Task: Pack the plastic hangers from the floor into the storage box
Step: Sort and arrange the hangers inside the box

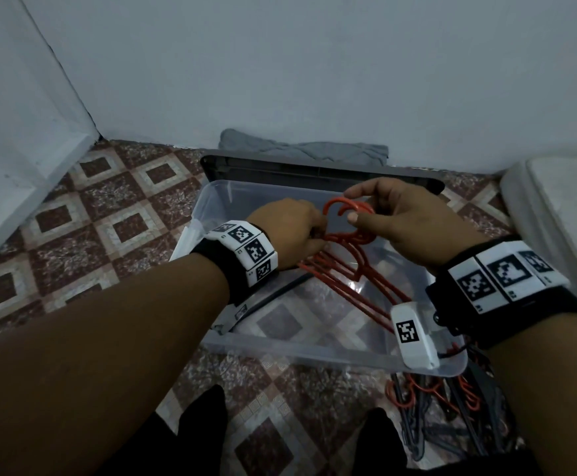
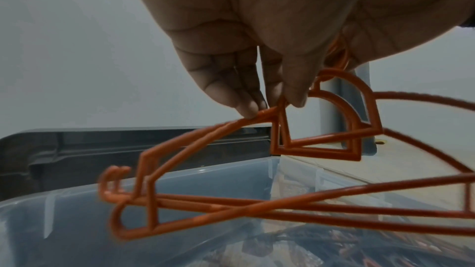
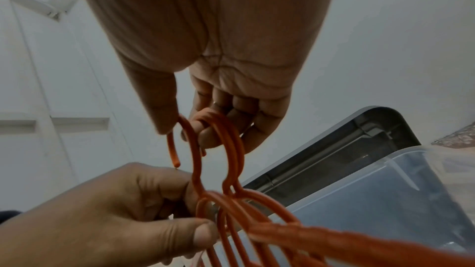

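Here, near to far:
Knees: two dark-clad legs [image 1: 208, 424] at the bottom edge of the head view, on the patterned tile floor [image 1: 108, 207].
Loose hangers: a heap of dark grey and red hangers [image 1: 452, 410] on the floor just beside the near right corner of the box, partly under the right forearm.
Wrist bands: black straps with white coded tags [image 1: 249, 249] on both wrists.
Storage box: clear plastic storage box [image 1: 331, 355] on the floor in front of the person, open-topped; floor tiles show through its base.
Red hangers: a bunch of red hangers [image 1: 345, 266] held over the box, hooks up at the far end, long arms slanting toward the near right wall; cannot tell whether the lower ends touch the bottom.
Left hand: left hand [image 1: 287, 231] curled, fingertips [image 2: 246, 107] and thumb pinching the shoulder part just under the hooks.
Right hand: right hand [image 1: 400, 218] above the hooks, fingers [image 3: 246, 127] curled through the loops, thumb pressed on one hook from the other side.
Lid: dark grey lid [image 1: 263, 170] propped behind the box, touching its far rim.
Cloth: folded grey cloth [image 1: 300, 149] behind the lid, against the wall [image 1: 314, 63].
Right side: white padded edge [image 1: 555, 207], well apart from the box.
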